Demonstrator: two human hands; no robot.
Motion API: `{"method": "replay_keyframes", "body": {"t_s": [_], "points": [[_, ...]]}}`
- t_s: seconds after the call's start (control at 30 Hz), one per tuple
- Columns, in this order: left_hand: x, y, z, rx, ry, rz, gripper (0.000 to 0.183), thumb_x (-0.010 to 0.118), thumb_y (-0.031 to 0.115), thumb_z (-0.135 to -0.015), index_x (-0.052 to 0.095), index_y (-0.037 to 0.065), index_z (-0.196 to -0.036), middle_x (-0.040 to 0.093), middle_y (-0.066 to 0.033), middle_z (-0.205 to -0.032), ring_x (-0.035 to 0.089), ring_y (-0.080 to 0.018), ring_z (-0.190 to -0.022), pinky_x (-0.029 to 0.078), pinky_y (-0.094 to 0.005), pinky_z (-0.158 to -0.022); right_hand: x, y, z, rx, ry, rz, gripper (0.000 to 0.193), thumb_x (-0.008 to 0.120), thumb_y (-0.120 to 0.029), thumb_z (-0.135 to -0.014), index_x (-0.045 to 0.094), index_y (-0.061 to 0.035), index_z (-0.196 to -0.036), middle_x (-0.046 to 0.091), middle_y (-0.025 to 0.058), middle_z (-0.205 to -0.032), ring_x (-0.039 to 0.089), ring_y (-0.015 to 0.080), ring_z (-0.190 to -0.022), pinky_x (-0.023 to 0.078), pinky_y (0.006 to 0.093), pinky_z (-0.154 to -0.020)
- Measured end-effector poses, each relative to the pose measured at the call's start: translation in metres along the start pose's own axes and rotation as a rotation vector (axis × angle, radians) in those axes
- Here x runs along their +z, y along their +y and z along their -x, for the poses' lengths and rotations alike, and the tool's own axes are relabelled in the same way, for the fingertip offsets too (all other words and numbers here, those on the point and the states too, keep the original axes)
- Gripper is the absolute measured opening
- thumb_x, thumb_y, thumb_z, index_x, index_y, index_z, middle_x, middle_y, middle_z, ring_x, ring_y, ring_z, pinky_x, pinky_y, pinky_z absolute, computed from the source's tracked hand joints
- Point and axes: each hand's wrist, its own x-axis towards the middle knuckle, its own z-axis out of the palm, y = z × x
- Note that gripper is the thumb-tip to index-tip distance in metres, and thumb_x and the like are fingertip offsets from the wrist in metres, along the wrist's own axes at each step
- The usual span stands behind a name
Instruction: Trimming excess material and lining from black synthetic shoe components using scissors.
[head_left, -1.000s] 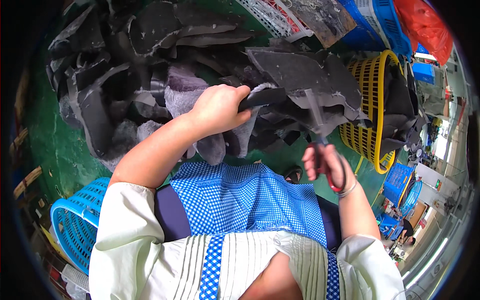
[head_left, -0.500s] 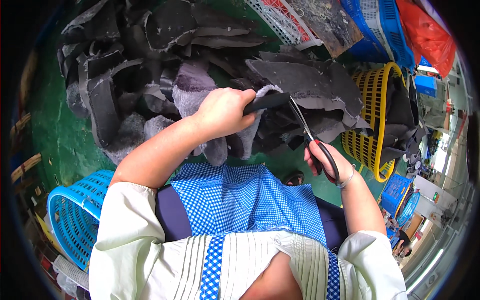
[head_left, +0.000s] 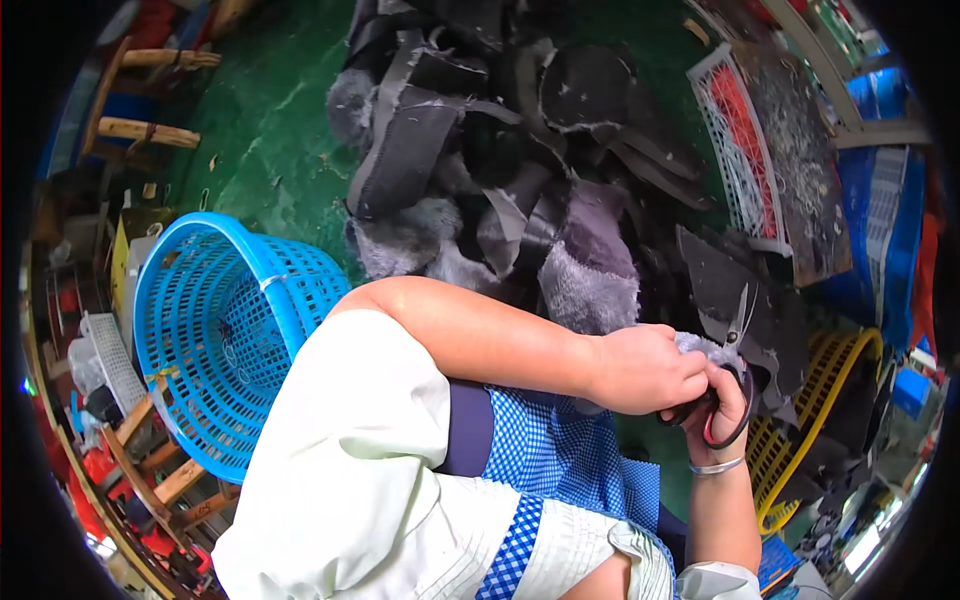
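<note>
A round blue plastic basket (head_left: pixel 310 278) sits near the green floor's (head_left: pixel 270 120) left edge; toward its right, a white rectangular plastic tray (head_left: pixel 770 245) lies beside a stained rectangular board (head_left: pixel 797 165).

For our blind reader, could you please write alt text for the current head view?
A person's left hand grips fluffy grey fabric beside the right hand, which holds slightly open scissors. Dark scraps lie on the green floor, right of a blue basket.

Green flr (head_left: pixel 280 85) w/ pale streaks at 11 o'clock, wooden furn (head_left: pixel 155 131) at 10 & 8, bright lt (head_left: pixel 863 550) blazing at 4!
</note>
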Motion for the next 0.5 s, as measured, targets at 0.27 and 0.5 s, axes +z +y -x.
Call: {"method": "replay_keyframes", "body": {"t_s": [0.27,0.5], "points": [[-0.087,-0.098,0.031,-0.189,-0.06,0.159,0.105,0.076,0.064,-0.055,0.04,0.003,-0.133,0.047,-0.0193,-0.13,0.045,-0.0357,-0.121,0.035,-0.0465,-0.1,-0.015,0.01,0.045,-0.663,0.23,0.469,0.041,0.056,-0.003,-0.077,0.049,0.0019,-0.116,0.059,0.0123,-0.107,0.06,0.0218,-0.09,0.049,0.0319,-0.078],[-0.103,-0.19,0.198,-1.037,-1.364,-0.659,0.069,0.073,0.056,-0.06,0.065,0.014,-0.114,0.058,-0.0112,-0.122,0.042,-0.0336,-0.125,0.01,-0.0662,-0.105,-0.048,-0.047,0.099,-0.815,0.082,-0.068,0.049,0.052,-0.001,-0.075,0.046,0.0005,-0.124,0.056,0.012,-0.118,0.054,0.0248,-0.109,0.041,0.0379,-0.098]]}}
